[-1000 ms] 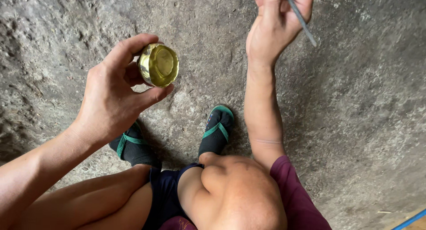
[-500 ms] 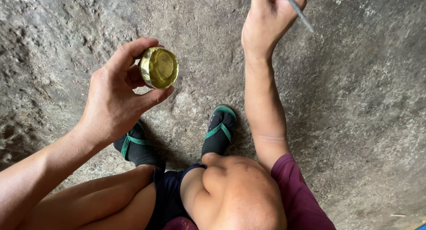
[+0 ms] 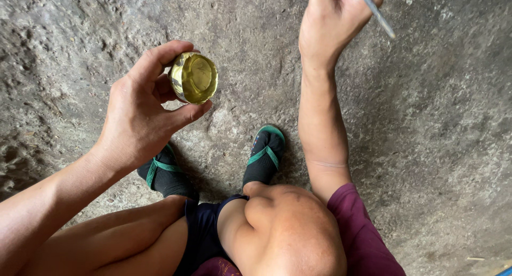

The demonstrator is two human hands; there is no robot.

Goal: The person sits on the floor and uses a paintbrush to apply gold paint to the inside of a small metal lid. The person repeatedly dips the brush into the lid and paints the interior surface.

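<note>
Presently, a small brass bowl [image 3: 193, 78] is pinched by its rim between thumb and fingers of the left hand [image 3: 141, 113], above the sandalled feet [image 3: 264, 156], while a thin grey rod [image 3: 376, 12] is gripped in the closed right hand [image 3: 333, 20] to the bowl's upper right, well apart; judged mid-work, with rod needing to be brought to bowl.

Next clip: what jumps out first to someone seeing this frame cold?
The small round shiny brass bowl, pinched in the left hand at upper left. At the top edge, the right hand holds a thin grey metal rod. Below, black socks in green-strapped sandals stand on rough grey ground.
</note>
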